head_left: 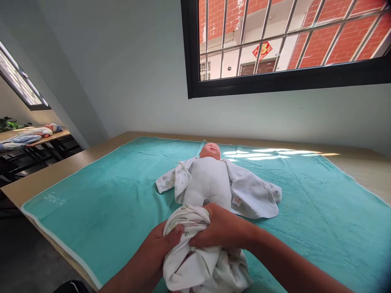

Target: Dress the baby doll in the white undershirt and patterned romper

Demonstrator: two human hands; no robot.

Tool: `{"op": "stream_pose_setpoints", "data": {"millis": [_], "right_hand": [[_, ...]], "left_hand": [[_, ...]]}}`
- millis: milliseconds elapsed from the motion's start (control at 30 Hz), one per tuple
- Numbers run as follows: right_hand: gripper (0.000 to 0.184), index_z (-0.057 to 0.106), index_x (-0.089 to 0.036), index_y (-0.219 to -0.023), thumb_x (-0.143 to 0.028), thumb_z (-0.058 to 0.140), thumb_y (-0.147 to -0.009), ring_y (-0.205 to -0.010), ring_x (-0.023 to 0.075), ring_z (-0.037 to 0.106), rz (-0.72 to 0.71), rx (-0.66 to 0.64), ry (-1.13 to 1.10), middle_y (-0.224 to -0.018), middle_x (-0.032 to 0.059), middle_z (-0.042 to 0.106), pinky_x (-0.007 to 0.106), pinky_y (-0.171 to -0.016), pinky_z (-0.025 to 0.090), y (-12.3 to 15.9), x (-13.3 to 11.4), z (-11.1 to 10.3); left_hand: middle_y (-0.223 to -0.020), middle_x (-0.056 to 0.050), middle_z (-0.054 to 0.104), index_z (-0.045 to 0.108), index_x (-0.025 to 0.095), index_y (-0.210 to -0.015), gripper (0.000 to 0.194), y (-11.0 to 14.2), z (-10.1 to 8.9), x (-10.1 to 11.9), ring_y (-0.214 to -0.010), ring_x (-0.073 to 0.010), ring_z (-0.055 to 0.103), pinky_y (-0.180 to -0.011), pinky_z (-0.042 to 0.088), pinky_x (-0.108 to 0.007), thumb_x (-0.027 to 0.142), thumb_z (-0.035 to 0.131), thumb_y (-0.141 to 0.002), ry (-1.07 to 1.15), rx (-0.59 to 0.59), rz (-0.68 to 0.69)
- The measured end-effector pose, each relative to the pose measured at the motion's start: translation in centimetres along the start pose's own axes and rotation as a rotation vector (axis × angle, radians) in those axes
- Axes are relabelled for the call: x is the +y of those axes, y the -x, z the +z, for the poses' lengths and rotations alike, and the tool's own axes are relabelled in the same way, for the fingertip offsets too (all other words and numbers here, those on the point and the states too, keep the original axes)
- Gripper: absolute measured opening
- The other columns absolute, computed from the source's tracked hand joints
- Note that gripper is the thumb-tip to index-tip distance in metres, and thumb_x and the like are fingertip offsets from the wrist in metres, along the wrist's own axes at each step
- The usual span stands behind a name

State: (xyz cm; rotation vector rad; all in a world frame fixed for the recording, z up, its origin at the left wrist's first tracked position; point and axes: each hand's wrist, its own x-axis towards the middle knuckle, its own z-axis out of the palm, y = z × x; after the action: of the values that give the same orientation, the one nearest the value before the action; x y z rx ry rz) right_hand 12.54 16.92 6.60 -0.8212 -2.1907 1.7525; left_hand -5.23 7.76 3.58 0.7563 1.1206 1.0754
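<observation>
A baby doll point(210, 179) with a white cloth body lies on its back, head at the far end. Its arms are in the sleeves of a white printed baby jacket point(255, 191), spread open at both sides. At the doll's leg end, white printed baby pants point(191, 264) are bunched up in my hands, hiding the legs. My left hand point(161, 246) grips the left side of the bunched cloth, thumb on top. My right hand point(218, 230) is closed on the upper right side, close to the doll's crotch.
A turquoise towel point(100, 203) covers most of the wooden table point(360, 165) beneath the doll. Behind the table is a wall with a barred window point(275, 44). Another dressed doll point(39, 131) lies on a table at the far left.
</observation>
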Motion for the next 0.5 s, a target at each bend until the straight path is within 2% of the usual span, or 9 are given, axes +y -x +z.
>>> {"op": "stream_pose_setpoints", "data": {"millis": [67,133,200,267,367,433,500], "right_hand": [[0.015,0.070,-0.016,-0.083,-0.025,0.065,-0.073,-0.078,0.0173,0.062,-0.029,0.038,0.072,-0.082,-0.0007,0.069,0.023,-0.064,0.047,-0.1,0.2,0.3],[0.013,0.068,-0.015,-0.080,-0.023,0.060,-0.075,-0.075,0.0176,0.061,-0.044,0.076,0.103,-0.080,-0.0001,0.068,0.024,-0.061,0.045,-0.1,0.3,0.7],[0.012,0.068,-0.016,-0.079,-0.024,0.060,-0.075,-0.075,0.0188,0.061,-0.047,0.089,0.106,-0.078,0.0007,0.068,0.025,-0.059,0.044,-0.1,0.2,1.1],[0.010,0.066,-0.017,-0.077,-0.025,0.062,-0.074,-0.075,0.0191,0.060,-0.047,0.094,0.087,-0.077,0.0009,0.066,0.025,-0.059,0.044,0.0,0.1,1.5],[0.010,0.065,-0.017,-0.077,-0.021,0.062,-0.069,-0.073,0.0170,0.060,-0.028,0.065,-0.022,-0.076,-0.0001,0.065,0.023,-0.060,0.045,0.0,-0.1,1.9],[0.015,0.065,-0.016,-0.081,-0.018,0.059,-0.067,-0.072,0.0163,0.060,0.003,-0.009,-0.171,-0.077,-0.0001,0.066,0.023,-0.062,0.046,0.1,-0.4,2.1],[0.019,0.065,-0.016,-0.084,-0.019,0.056,-0.068,-0.072,0.0164,0.062,0.021,-0.084,-0.314,-0.077,0.0005,0.067,0.024,-0.064,0.048,0.2,-0.7,2.3]], "left_hand": [[-0.102,-0.014,0.073,0.063,0.014,-0.122,0.075,0.5,0.3,-0.3,-0.093,-0.0311,0.067,-0.082,0.052,-0.038,0.056,0.079,-0.063,-0.014,-0.044,0.058],[-0.109,-0.014,0.071,0.060,0.015,-0.124,0.082,1.4,0.8,-0.5,-0.102,-0.0347,0.064,-0.088,0.050,-0.041,0.047,0.085,-0.054,-0.056,-0.030,0.107],[-0.116,-0.012,0.068,0.060,0.016,-0.124,0.079,2.4,1.4,-0.7,-0.111,-0.0358,0.060,-0.095,0.047,-0.041,0.035,0.085,-0.052,-0.167,0.116,0.133],[-0.116,-0.010,0.069,0.062,0.017,-0.119,0.068,3.3,2.0,-0.8,-0.113,-0.0346,0.058,-0.098,0.045,-0.039,0.025,0.080,-0.054,-0.272,0.295,0.126],[-0.090,-0.006,0.072,0.065,0.016,-0.107,0.048,3.7,2.5,-1.0,-0.095,-0.0304,0.064,-0.086,0.050,-0.037,0.020,0.068,-0.059,-0.295,0.432,0.048],[-0.074,-0.002,0.069,0.065,0.016,-0.101,0.038,3.5,2.7,-1.0,-0.082,-0.0270,0.065,-0.076,0.051,-0.034,0.022,0.065,-0.064,-0.270,0.484,0.040],[-0.074,-0.001,0.069,0.063,0.017,-0.100,0.037,3.3,3.0,-1.1,-0.079,-0.0256,0.065,-0.071,0.051,-0.032,0.022,0.065,-0.063,-0.228,0.528,0.072]]}}
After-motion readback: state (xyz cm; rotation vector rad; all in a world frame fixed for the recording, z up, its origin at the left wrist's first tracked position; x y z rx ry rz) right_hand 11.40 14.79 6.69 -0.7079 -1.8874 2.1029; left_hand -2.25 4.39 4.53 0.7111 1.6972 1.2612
